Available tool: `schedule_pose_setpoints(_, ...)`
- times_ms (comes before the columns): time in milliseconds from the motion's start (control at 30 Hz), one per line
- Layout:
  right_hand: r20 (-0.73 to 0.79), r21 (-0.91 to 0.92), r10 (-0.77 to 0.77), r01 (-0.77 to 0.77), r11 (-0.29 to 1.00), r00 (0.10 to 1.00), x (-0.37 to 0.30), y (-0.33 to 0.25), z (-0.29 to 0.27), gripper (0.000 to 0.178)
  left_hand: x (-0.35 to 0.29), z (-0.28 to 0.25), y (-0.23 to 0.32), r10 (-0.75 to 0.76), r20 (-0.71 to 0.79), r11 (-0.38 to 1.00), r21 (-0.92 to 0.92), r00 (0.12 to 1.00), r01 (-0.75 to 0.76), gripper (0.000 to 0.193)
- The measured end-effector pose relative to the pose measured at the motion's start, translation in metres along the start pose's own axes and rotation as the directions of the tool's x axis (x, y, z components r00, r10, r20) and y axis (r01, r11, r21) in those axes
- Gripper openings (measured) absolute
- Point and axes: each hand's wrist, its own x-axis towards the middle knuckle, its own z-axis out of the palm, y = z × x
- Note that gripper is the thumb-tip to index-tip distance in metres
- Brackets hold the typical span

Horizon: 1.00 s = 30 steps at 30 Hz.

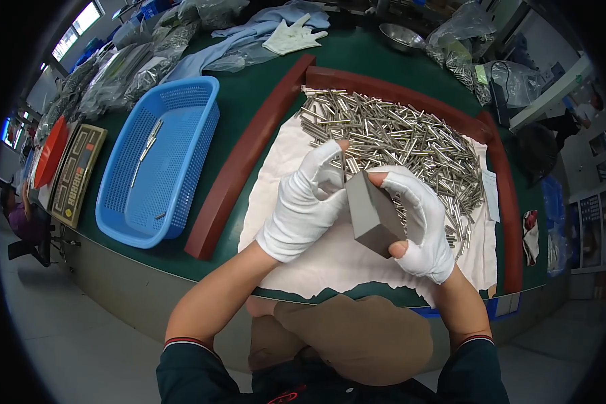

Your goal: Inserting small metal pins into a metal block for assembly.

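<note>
The right hand's [424,225] fingers are clamped on opposite ends of a grey block [374,212], probably to steady it. Just left, the left hand's [306,202] fingers seem closed on a slim rod [344,167] beside the block. Beyond both, loose metal rods [397,135] lie on pale cloth [268,192]; a red-brown frame [252,158] likely stops them rolling across the counter [357,57].

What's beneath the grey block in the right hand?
Metal rods show in the gap between the grey block and right hand; pale cloth shows past the block's near end. The block and hand cover whatever lies directly beneath.
</note>
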Motion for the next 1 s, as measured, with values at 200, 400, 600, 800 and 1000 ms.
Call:
schedule_pose_setpoints(200, -0.274, 0.143, 0.241, -0.208, 0.968, 0.931, -0.002, 0.001, 0.000, 0.073, 0.013, -0.009, 0.017, -0.294, 0.195, 0.865, -0.362, 0.936, 0.348, 0.070)
schedule_pose_setpoints(400, -0.347, 0.156, 0.276, -0.235, 0.959, 0.896, 0.000, -0.001, 0.000, 0.074, 0.012, -0.016, 0.012, -0.361, 0.358, 0.703, -0.503, 0.861, 0.503, 0.077)
schedule_pose_setpoints(600, -0.397, 0.188, 0.270, -0.210, 0.959, 0.877, 0.002, 0.001, -0.005, 0.075, 0.013, -0.016, 0.010, -0.343, 0.431, 0.604, -0.579, 0.834, 0.548, 0.071)
schedule_pose_setpoints(800, -0.425, 0.204, 0.257, -0.185, 0.961, 0.868, 0.003, 0.001, -0.007, 0.077, 0.012, -0.016, 0.007, -0.311, 0.456, 0.589, -0.596, 0.834, 0.546, 0.069)
schedule_pose_setpoints(1000, -0.423, 0.197, 0.261, -0.192, 0.961, 0.868, 0.003, 0.002, -0.007, 0.075, 0.012, -0.017, 0.010, -0.318, 0.469, 0.592, -0.581, 0.824, 0.559, 0.071)
